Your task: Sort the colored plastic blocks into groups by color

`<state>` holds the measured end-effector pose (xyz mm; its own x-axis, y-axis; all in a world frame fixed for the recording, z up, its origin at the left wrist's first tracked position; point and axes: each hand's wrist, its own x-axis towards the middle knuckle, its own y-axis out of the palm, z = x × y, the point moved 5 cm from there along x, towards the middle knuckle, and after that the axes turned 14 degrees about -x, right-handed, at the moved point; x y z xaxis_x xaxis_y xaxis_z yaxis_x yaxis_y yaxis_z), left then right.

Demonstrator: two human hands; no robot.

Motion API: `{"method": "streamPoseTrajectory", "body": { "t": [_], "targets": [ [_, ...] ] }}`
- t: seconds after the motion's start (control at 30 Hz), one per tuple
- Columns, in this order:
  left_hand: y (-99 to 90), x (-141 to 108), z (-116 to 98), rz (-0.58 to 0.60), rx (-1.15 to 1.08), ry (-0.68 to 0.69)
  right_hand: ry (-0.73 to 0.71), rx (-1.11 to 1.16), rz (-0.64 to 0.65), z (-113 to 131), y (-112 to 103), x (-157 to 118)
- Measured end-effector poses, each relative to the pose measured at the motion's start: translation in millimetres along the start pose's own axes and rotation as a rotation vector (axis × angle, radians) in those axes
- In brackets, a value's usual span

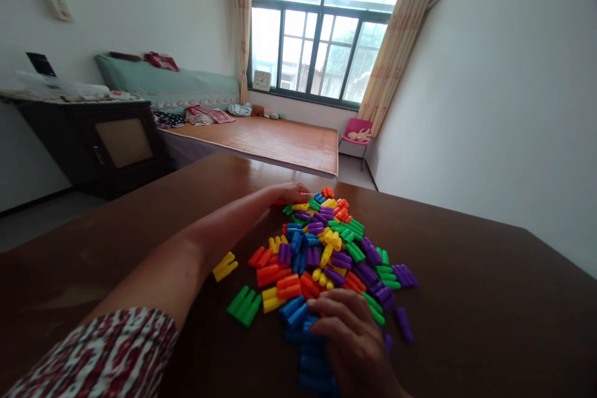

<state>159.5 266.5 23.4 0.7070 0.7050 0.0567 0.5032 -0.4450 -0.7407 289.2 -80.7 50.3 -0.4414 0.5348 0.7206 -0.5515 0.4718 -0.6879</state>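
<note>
Spread over the dark brown table (448, 298) is a heap of finger-shaped plastic building blocks (321, 239) in red-orange, yellow, green, blue and purple. My left hand (293, 191) reaches to the far left end of the heap; its fingertips are small and partly hidden among the blocks. Close to me, my right hand (352, 329) curls its fingers over blue blocks (317, 357) lined up in a column at the near edge of the heap. The thumb and palm side of that hand are hidden. A green block (245, 306) and a yellow block (225, 267) lie beside my left forearm.
A purple block (403, 325) lies apart on the right. Beyond the table are a bed with a brown mat (280, 137), a pink chair (357, 130) and a window (317, 43). A dark cabinet (121, 140) stands at the left.
</note>
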Motion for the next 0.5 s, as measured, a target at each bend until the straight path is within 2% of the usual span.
{"method": "streamPoseTrajectory", "body": {
  "t": [0.13, 0.2, 0.27, 0.33, 0.43, 0.5],
  "targets": [
    [15.5, -36, -36, 0.097, -0.154, 0.097, 0.059, 0.018, 0.052, 3, 3, -4],
    [20.4, -50, -54, 0.202, -0.253, 0.096, 0.057, 0.021, 0.068, 6, 3, -5],
    [22.8, -53, -68, 0.297, -0.295, 0.056, 0.039, 0.027, 0.06, 10, 1, -4],
    [20.7, -40, -78, 0.273, -0.285, 0.056, 0.021, 0.035, 0.031, 12, -3, -1],
    [17.6, 3, -84, 0.065, -0.241, 0.117, 0.002, 0.041, 0.014, 13, -8, 3],
    [23.2, 36, -80, -0.042, -0.129, 0.09, 0.001, 0.042, 0.027, 11, -9, 4]
  ]
}}
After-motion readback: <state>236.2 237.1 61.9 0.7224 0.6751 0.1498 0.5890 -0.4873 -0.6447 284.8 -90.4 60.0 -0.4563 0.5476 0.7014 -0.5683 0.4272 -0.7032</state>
